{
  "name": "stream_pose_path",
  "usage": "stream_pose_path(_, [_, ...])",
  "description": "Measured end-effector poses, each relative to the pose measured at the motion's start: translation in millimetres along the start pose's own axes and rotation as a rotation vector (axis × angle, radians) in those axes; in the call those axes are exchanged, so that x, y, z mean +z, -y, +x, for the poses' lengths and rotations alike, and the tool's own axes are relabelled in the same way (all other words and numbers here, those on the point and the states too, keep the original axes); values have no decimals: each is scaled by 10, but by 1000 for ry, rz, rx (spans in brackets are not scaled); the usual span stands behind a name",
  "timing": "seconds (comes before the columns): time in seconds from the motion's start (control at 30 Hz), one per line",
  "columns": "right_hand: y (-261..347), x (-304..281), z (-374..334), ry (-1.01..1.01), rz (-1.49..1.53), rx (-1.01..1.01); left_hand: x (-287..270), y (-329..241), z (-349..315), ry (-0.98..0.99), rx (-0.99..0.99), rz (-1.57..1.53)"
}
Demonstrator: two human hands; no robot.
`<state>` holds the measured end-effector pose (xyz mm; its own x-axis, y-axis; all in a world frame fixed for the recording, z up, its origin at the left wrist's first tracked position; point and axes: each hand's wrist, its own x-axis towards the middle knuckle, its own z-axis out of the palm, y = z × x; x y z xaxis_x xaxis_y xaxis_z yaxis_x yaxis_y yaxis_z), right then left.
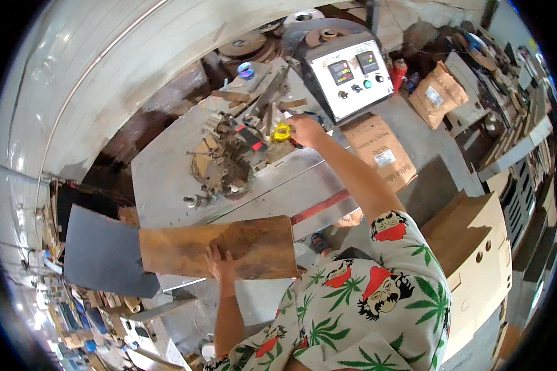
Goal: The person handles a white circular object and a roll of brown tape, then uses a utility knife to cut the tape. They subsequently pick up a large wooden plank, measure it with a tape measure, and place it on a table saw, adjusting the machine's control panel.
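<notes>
A white shirt with green leaf prints (328,321) is filling the nearest part of the view. Small print is showing on a brown paper sack's (368,139) white label, and lit digits are glowing on a white-faced control box (351,77). The left hand (220,262) is lying with fingers spread on a brown board (260,247). The right hand (307,131) is bending its fingers beside a yellow tape measure (281,132); whether it is gripping it, I cannot tell. The board, darkly stained, is lying along the metal table's (167,167) near side.
</notes>
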<state>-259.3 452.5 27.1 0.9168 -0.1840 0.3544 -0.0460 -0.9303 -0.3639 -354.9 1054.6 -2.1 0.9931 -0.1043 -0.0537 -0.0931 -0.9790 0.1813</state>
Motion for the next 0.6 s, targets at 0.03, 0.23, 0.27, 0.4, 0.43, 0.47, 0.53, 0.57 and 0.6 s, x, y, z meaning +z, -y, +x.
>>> stream_pose_path(0.03, [112, 71, 92, 121, -47, 65, 18, -76, -248, -4, 50, -3])
stream_pose_path(0.23, [624, 464, 547, 373, -273, 220, -190, -691, -1061, -43, 73, -314])
stream_pose_path(0.27, [263, 515, 522, 326, -283, 213, -308, -855, -1121, -65, 114, -338])
stream_pose_path(0.4, [693, 119, 649, 434, -200, 389, -569, -921, -1272, -186, 51, -377])
stream_pose_path(0.43, [868, -139, 593, 338, -150, 448, -623, -935, -1283, -214, 49, -393])
stream_pose_path(0.47, [974, -376, 505, 232, -131, 502, -713, -1004, -1259, -263, 34, -430])
stream_pose_path(0.53, [982, -844, 129, 21, 132, 382, -986, -1187, -1222, -207, -84, -586])
stream_pose_path(0.57, [832, -869, -74, -122, 277, 308, -1062, -1249, -1184, -174, -126, -666])
stream_pose_path(0.6, [789, -964, -285, -41, 706, 359, -1068, -1269, -1160, -151, -172, -784])
